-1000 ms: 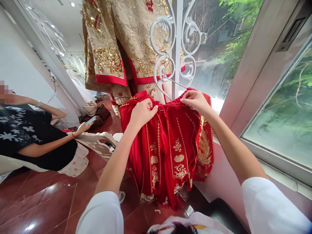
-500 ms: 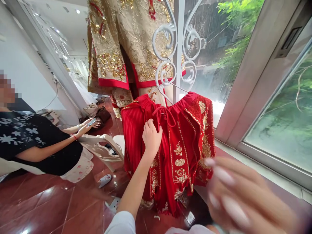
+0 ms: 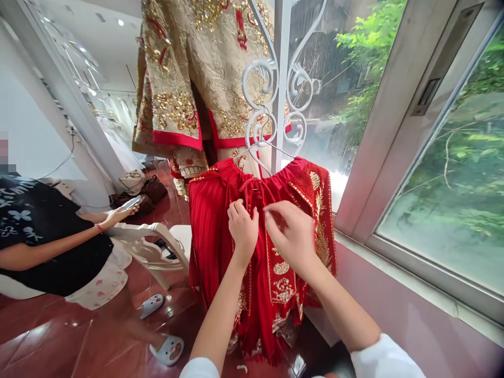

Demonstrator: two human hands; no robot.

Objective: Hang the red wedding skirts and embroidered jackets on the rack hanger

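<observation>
A red pleated skirt [image 3: 212,231] with gold embroidery hangs from a thin wire hanger [image 3: 271,152]. Its gathered waistband carries a red tie cord [image 3: 252,184] knotted in a bow. My left hand [image 3: 243,228] grips the skirt's front cloth just under the bow, fingers curled and thumb up. Close by on the right, my right hand [image 3: 293,231] has thumb and fingers pinched together in front of the cord's right loop. Whatever sits in that pinch is too small to make out.
A cream jacket [image 3: 224,68] with gold beading hangs behind, beside a white scrolled metal stand [image 3: 280,105]. Windows [image 3: 444,173] stand on the right. At left, a seated person [image 3: 51,236] holds a phone [image 3: 132,202] beside a white chair [image 3: 157,247].
My right hand has moved from near the camera at lower right to the skirt's waist, beside my left hand. The left hand keeps its hold. The view has shifted slightly right.
</observation>
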